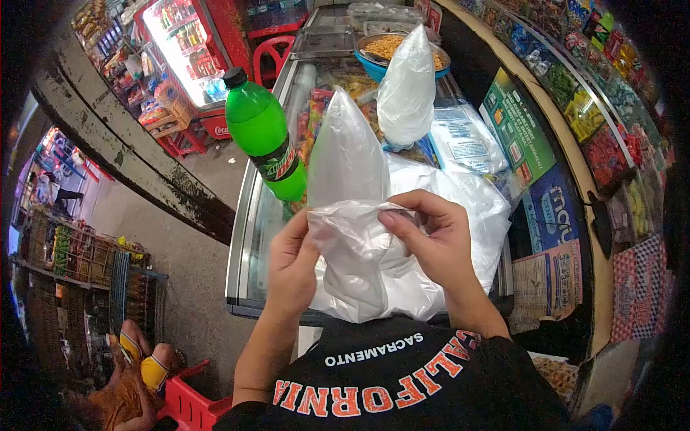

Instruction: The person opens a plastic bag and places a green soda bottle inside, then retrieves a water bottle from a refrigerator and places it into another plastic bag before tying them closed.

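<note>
Upright in front of me is a thin translucent plastic bag (347,161), puffed into a cone with its point up. My left hand (291,262) is closed on the left side of its crumpled lower edge. My right hand (431,233) pinches the same edge on the right between thumb and fingers. Beneath my hands, a heap of loose white plastic bags (460,230) covers the near end of the glass counter (253,226). Left of the bag stands a capped green soda bottle (262,133). Behind it rises a whiter, pointed plastic bundle (408,90).
A blue bowl of orange-brown snacks (384,52) sits farther back on the counter. Printed plastic packs (467,140) lie to the right. Hanging snack packets (600,144) line the right side. A lit drink fridge (183,54) stands beyond a wooden post (129,136). A person (136,366) sits lower left.
</note>
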### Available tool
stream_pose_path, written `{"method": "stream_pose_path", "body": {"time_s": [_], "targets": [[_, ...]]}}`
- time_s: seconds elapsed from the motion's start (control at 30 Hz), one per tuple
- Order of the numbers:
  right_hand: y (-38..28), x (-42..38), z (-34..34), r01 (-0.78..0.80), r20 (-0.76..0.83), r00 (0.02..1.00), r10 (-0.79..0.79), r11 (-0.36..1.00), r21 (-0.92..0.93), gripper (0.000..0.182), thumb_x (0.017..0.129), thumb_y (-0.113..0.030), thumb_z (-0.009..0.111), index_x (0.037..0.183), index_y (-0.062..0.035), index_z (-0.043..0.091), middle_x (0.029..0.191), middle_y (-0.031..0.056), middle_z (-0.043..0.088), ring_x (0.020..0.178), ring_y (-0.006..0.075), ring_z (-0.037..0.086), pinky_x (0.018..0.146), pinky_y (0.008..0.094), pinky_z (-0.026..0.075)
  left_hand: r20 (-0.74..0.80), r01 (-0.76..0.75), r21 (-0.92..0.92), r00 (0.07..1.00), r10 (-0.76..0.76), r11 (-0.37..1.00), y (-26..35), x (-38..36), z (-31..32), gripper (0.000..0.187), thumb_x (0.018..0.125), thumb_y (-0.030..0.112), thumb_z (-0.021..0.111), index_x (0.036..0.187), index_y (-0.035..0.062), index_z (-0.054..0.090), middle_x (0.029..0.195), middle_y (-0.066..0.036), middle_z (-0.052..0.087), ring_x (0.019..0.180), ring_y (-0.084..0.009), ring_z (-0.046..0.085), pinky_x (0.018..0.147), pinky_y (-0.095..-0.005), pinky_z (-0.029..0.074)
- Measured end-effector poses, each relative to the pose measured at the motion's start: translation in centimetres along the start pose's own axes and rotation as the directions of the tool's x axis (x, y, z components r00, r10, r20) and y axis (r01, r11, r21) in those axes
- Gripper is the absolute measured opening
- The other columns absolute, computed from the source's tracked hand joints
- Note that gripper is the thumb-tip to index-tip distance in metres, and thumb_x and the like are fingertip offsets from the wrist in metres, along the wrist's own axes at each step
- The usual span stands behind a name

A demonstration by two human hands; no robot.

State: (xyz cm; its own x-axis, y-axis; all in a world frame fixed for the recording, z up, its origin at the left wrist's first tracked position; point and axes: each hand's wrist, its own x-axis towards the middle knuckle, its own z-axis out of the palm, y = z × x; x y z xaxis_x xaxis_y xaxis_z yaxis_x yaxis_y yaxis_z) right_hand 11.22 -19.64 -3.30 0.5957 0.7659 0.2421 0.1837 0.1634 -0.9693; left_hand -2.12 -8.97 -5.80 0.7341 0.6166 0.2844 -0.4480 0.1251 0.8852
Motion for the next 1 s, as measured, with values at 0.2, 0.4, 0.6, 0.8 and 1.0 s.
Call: {"method": "stream_pose_path", "body": {"time_s": [0.2, 0.4, 0.6, 0.8, 1.0], "targets": [[-0.2, -0.5, 0.0, -0.157, 0.047, 0.987, 0.153, 0.983, 0.098, 0.014, 0.073, -0.009, 0.062, 0.081, 0.0024, 0.06, 0.065, 0.0025, 0.058, 0.056, 0.004, 0.047, 0.051, 0.0172, 0.036, -0.12, -0.03, -0.05, 0.992, 0.024, 0.998, 0.4, -0.2, -1.6, 0.032, 0.083, 0.023, 0.047, 0.1, -0.0034, 0.048, 0.095, -0.01, 0.055, 0.085, -0.0131, 0.052, 0.074, -0.0254, 0.041], [0.9, -0.4, 1.1, 0.055, 0.0, 0.998, -0.056, 0.988, 0.144, 0.01, 0.072, -0.006, 0.061, 0.079, 0.0016, 0.061, 0.066, 0.0037, 0.059, 0.058, 0.0067, 0.051, 0.054, 0.0189, 0.039, 0.115, 0.012, -0.407, 0.993, 0.038, 0.913, -1.6, 1.1, -2.4, 0.044, 0.077, 0.035, 0.049, 0.102, -0.0011, 0.044, 0.095, -0.017, 0.054, 0.086, -0.0245, 0.053, 0.077, -0.0354, 0.042], [2.2, -0.6, 2.2, 0.252, 0.041, 0.968, -0.249, 0.963, -0.091, 0.008, 0.073, -0.004, 0.058, 0.073, 0.0034, 0.059, 0.062, 0.0087, 0.056, 0.053, 0.0125, 0.051, 0.05, 0.0218, 0.039, 0.023, -0.121, 0.258, 0.993, 0.119, 0.958, -2.3, 0.5, 0.7, 0.026, 0.066, 0.004, 0.061, 0.091, -0.0015, 0.058, 0.094, -0.011, 0.056, 0.085, -0.0196, 0.053, 0.074, -0.0279, 0.043], [2.7, -0.7, 2.4, 0.239, 0.05, 0.971, -0.234, 0.958, -0.161, 0.014, 0.079, -0.007, 0.051, 0.073, 0.005, 0.056, 0.058, 0.011, 0.052, 0.049, 0.015, 0.048, 0.048, 0.0234, 0.038, 0.024, -0.134, 0.472, 0.99, 0.139, 0.871, -4.9, 0.2, -0.9, 0.027, 0.068, 0.011, 0.058, 0.093, 0.0009, 0.055, 0.098, -0.011, 0.054, 0.089, -0.021, 0.052, 0.077, -0.0298, 0.042], [3.5, 1.2, 0.4, -0.101, -0.161, 0.944, 0.288, 0.717, 0.69, 0.024, 0.087, -0.023, 0.041, 0.081, -0.0034, 0.053, 0.073, 0.0035, 0.057, 0.061, 0.0126, 0.055, 0.062, 0.0272, 0.045, -0.33, -0.023, -0.4, 0.936, -0.121, 0.916, -2.6, -0.6, -2.3, 0.036, 0.082, 0.033, 0.041, 0.104, 0.0053, 0.044, 0.087, -0.006, 0.052, 0.081, -0.0196, 0.051, 0.075, -0.0342, 0.043]]}}
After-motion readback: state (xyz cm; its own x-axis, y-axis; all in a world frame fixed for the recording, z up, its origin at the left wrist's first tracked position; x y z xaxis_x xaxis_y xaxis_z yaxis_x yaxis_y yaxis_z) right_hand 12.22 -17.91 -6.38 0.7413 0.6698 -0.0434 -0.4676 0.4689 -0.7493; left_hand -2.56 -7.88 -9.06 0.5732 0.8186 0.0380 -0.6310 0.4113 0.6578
